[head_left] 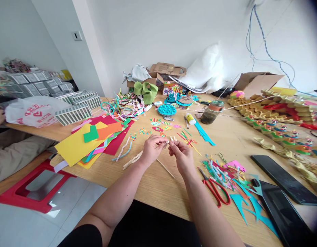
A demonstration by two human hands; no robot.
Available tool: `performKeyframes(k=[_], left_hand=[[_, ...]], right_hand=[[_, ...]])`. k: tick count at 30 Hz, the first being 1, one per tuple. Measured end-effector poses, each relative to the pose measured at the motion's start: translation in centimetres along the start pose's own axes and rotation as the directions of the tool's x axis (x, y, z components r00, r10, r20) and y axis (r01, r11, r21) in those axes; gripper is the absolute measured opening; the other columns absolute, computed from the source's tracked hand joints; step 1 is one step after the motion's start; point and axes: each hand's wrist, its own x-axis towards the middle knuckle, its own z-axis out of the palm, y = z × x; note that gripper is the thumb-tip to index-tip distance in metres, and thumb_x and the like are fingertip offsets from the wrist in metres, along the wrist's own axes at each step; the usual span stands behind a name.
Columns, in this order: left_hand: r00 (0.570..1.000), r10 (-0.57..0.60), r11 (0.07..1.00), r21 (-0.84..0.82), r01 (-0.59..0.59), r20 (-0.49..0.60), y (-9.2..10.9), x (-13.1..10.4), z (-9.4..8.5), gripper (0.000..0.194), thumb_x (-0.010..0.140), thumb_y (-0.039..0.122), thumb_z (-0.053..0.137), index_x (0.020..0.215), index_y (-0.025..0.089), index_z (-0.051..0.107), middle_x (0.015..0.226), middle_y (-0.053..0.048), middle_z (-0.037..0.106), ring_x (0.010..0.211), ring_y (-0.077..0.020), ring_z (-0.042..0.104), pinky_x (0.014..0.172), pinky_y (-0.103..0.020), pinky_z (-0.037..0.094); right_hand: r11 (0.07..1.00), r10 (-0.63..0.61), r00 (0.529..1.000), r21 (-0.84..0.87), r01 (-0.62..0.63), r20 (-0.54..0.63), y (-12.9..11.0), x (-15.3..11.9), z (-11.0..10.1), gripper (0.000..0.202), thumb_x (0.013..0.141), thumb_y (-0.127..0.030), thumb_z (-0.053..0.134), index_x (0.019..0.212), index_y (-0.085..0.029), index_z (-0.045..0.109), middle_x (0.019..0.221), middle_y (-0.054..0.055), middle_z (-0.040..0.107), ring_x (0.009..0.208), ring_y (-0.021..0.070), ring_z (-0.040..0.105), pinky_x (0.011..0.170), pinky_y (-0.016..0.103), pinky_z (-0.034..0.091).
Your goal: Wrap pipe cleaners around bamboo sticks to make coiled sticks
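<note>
Over the table (153, 187), the left hand (152, 150) pinches a small white piece (167, 142), the right hand (182, 156) curls close, its hold unclear; light pressure should serve best.

One small white piece (167, 142) sits at the fingers (158, 138), with two pale bits (173, 138) just past them. Beyond the fingers are about seven paper fish (157, 129), one pen (186, 122), one glue bottle (190, 119), one jar (212, 112) and one turquoise disc (166, 109). One thin stick (165, 168) lies nearer than the fingers. Right of them: one pair of scissors (218, 192) and two phones (287, 178). Left: one red stool (32, 203), one plastic bag (32, 111) and confetti dots (133, 136) too small to count.
</note>
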Motion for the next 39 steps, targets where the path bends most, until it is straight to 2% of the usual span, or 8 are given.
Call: performKeyframes(k=[5, 8, 12, 16, 21, 25, 31, 39], left_hand=[[0.909, -0.415, 0.793, -0.479, 0.376, 0.026, 0.08, 0.43, 0.03, 0.022, 0.061, 0.028, 0.073, 0.079, 0.016, 0.070, 0.076, -0.003, 0.066, 0.063, -0.0093, 0.053, 0.061, -0.023, 0.041], [0.884, -0.446, 0.680, -0.590, 0.435, 0.137, 0.01, 0.48, 0.11, 0.022, 0.058, 0.026, 0.075, 0.077, 0.016, 0.070, 0.071, -0.002, 0.065, 0.059, -0.0067, 0.050, 0.057, -0.020, 0.037], [0.890, -0.403, 0.695, -0.561, 0.450, 0.215, -0.27, 0.20, 0.42, 0.019, 0.062, 0.026, 0.073, 0.077, 0.015, 0.071, 0.071, -0.003, 0.065, 0.064, -0.0084, 0.054, 0.057, -0.020, 0.036], [0.922, -0.361, 0.823, -0.419, 0.384, 0.136, -0.63, 0.07, 0.45, 0.022, 0.064, 0.027, 0.071, 0.084, 0.016, 0.070, 0.078, -0.004, 0.066, 0.068, -0.0108, 0.056, 0.062, -0.022, 0.040], [0.993, -0.116, 0.993, -0.025, 0.116, 0.010, -0.37, 0.11, -0.09, 0.018, 0.073, 0.026, 0.062, 0.087, 0.018, 0.070, 0.086, -0.007, 0.065, 0.073, -0.0142, 0.056, 0.068, -0.026, 0.044], [0.999, 0.039, 0.983, 0.179, -0.043, 0.026, 0.14, -0.03, -0.21, 0.015, 0.076, 0.023, 0.057, 0.083, 0.020, 0.070, 0.081, -0.008, 0.065, 0.078, -0.0178, 0.055, 0.074, -0.030, 0.043], [0.997, 0.077, 0.971, 0.227, -0.081, 0.026, 0.23, -0.03, -0.26, 0.014, 0.076, 0.022, 0.057, 0.078, 0.022, 0.070, 0.076, -0.007, 0.065, 0.077, -0.0183, 0.056, 0.078, -0.032, 0.042], [0.994, 0.082, 0.958, 0.270, -0.098, 0.068, -0.30, 0.12, -0.42, 0.013, 0.076, 0.024, 0.058, 0.078, 0.022, 0.070, 0.078, -0.008, 0.066, 0.080, -0.0199, 0.056, 0.080, -0.033, 0.041]], right_hand=[[0.996, -0.069, 0.993, -0.057, 0.064, -0.093, 0.02, 0.17, -0.19, 0.024, 0.073, -0.041, 0.062, 0.076, -0.017, 0.063, 0.069, 0.003, 0.063, 0.064, 0.0145, 0.056, 0.061, 0.027, 0.045], [0.998, -0.012, 1.000, -0.062, 0.012, 0.014, 0.07, 0.23, -0.17, 0.027, 0.074, -0.043, 0.061, 0.078, -0.017, 0.065, 0.074, 0.005, 0.066, 0.069, 0.0167, 0.059, 0.065, 0.030, 0.046], [0.999, 0.038, 0.996, -0.013, -0.037, 0.080, 0.09, 0.23, -0.11, 0.026, 0.074, -0.043, 0.062, 0.078, -0.017, 0.066, 0.073, 0.005, 0.067, 0.070, 0.0167, 0.060, 0.065, 0.030, 0.046], [0.999, 0.017, 0.999, -0.036, -0.016, 0.050, 0.13, 0.35, -0.21, 0.026, 0.070, -0.042, 0.065, 0.072, -0.016, 0.064, 0.067, 0.004, 0.066, 0.064, 0.0155, 0.059, 0.062, 0.028, 0.045], [0.935, -0.111, 0.990, -0.346, 0.076, -0.084, 0.09, 0.29, -0.23, 0.020, 0.071, -0.036, 0.061, 0.069, -0.016, 0.061, 0.062, 0.003, 0.063, 0.057, 0.0145, 0.055, 0.057, 0.027, 0.043], [0.839, -0.216, 0.974, -0.522, 0.153, -0.061, 0.07, 0.00, -0.14, 0.014, 0.076, -0.029, 0.055, 0.072, -0.017, 0.062, 0.065, 0.003, 0.063, 0.061, 0.0154, 0.056, 0.060, 0.028, 0.042], [0.620, -0.434, 0.897, -0.696, 0.362, 0.080, 0.27, -0.21, -0.33, 0.012, 0.081, -0.022, 0.051, 0.077, -0.019, 0.061, 0.076, 0.004, 0.063, 0.074, 0.0188, 0.054, 0.071, 0.032, 0.040], [0.392, -0.465, 0.864, -0.830, 0.396, 0.192, 0.14, -0.56, -0.35, 0.015, 0.087, -0.024, 0.048, 0.082, -0.021, 0.062, 0.080, 0.006, 0.061, 0.081, 0.0205, 0.049, 0.074, 0.034, 0.035]])
